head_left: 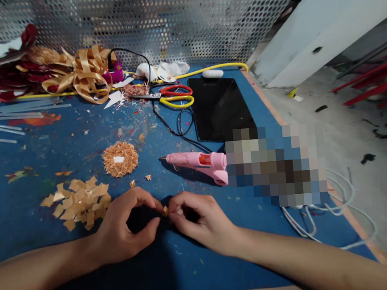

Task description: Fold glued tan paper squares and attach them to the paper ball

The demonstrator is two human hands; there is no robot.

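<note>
My left hand (126, 228) and my right hand (199, 220) meet low over the blue table (176, 262). Both pinch one small tan ribbon piece (165, 210) between thumb and fingertips. A heap of cut tan ribbon squares (79, 203) lies just left of my left hand. Beyond it sits a round rosette of tan pieces (120, 159) with a white centre. A pink glue gun (200, 163) lies on its side just beyond my right hand, nozzle pointing left.
Red and yellow scissors (176, 96), a black tablet (219, 107), a white case (212, 74), gold ribbon loops (89, 72), red petals (3, 75) and clear glue sticks (1, 126) lie farther back. White cables (330, 223) trail off the table's right edge. Perforated metal (170, 21) walls the back.
</note>
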